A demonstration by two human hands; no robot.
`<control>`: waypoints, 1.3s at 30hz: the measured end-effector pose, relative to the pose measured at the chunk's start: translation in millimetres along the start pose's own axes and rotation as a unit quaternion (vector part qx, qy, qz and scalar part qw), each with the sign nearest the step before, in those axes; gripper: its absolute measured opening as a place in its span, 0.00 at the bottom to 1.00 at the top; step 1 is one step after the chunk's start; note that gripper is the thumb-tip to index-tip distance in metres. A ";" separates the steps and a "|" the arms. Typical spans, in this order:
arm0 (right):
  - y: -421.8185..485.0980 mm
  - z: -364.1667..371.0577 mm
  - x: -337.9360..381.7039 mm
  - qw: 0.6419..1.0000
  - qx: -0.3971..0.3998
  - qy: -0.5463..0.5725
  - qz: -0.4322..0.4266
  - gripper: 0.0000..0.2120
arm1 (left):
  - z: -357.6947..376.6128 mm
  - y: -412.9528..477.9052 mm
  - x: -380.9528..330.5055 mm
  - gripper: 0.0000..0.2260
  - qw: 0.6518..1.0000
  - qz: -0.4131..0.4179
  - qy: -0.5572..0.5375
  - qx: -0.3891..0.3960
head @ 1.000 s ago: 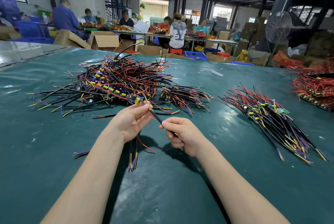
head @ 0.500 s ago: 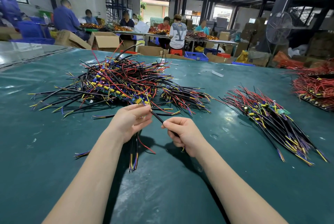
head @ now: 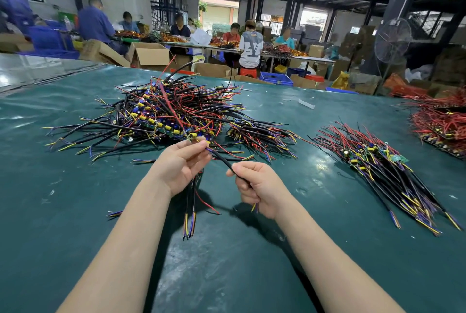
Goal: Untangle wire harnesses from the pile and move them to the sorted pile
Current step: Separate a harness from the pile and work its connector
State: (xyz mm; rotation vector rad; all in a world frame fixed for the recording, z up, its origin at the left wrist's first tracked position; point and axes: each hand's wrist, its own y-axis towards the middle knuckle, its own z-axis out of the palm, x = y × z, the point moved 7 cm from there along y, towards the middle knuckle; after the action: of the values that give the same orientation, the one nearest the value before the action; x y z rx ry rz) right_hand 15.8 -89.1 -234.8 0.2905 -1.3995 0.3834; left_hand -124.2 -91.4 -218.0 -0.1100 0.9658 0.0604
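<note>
Head view: the left hand (head: 181,165) curls its fingers round a few harnesses (head: 190,206) just before the tangled pile (head: 171,116), while the right hand (head: 254,186) pinches one black lead (head: 222,160) stretched between them. The sorted pile (head: 378,169) at right looks smaller, so most untangling seems yet to come.

Three wire-harness heaps: tangled multicoloured pile (head: 176,113), aligned sorted pile (head: 378,169), red heap (head: 443,123). Two bare hands: left hand (head: 181,169), right hand (head: 256,186).

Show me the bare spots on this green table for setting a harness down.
Bare: mat left of the left hand; the strip between tangled pile and sorted pile. Crowded: below the left hand, where wires hang.
</note>
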 end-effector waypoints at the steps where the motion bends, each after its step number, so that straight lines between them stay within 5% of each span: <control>1: 0.8 -0.7 2.1 1.000 -0.017 -0.012 -0.018 0.13 | -2.5 0.8 -0.6 0.08 1.000 0.000 -0.007 -0.015; 5: 0.7 -10.3 13.3 0.984 -0.110 -0.110 -0.090 0.13 | -5.5 2.0 1.9 0.08 0.999 -0.030 -0.025 -0.034; 12: -6.7 -20.4 30.4 0.901 -0.202 -0.360 -0.137 0.08 | 0.5 2.8 5.9 0.07 0.998 0.008 0.012 -0.060; 15: -10.4 -21.9 31.2 0.852 -0.209 -0.467 -0.108 0.08 | 10.9 0.7 11.0 0.09 0.998 0.040 0.037 -0.044; 18: -16.2 -7.2 39.1 0.783 -0.202 -0.563 -0.171 0.10 | 25.1 -1.9 15.5 0.09 0.995 0.062 0.077 0.001; 22: -20.8 0.2 44.7 0.818 -0.200 -0.479 -0.250 0.09 | 35.4 -5.4 20.0 0.08 0.993 0.061 0.091 0.046; 27: -29.4 -7.3 50.4 0.759 -0.284 -0.510 -0.287 0.05 | 34.2 -4.8 19.8 0.06 0.992 0.025 0.105 0.068; 32: -25.5 -1.1 48.3 0.797 -0.230 -0.474 -0.296 0.08 | 20.3 -1.0 19.5 0.06 0.998 0.017 0.068 0.007; 39: -25.5 -4.1 49.6 0.761 -0.239 -0.524 -0.299 0.07 | 23.0 -3.0 22.8 0.06 1.000 -0.009 0.024 -0.008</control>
State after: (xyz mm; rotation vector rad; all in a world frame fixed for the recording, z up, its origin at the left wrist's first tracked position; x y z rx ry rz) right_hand 36.6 -106.0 -185.8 0.5440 -2.3067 -0.8187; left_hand -92.2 -91.6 -223.6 -0.1358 1.0124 0.0493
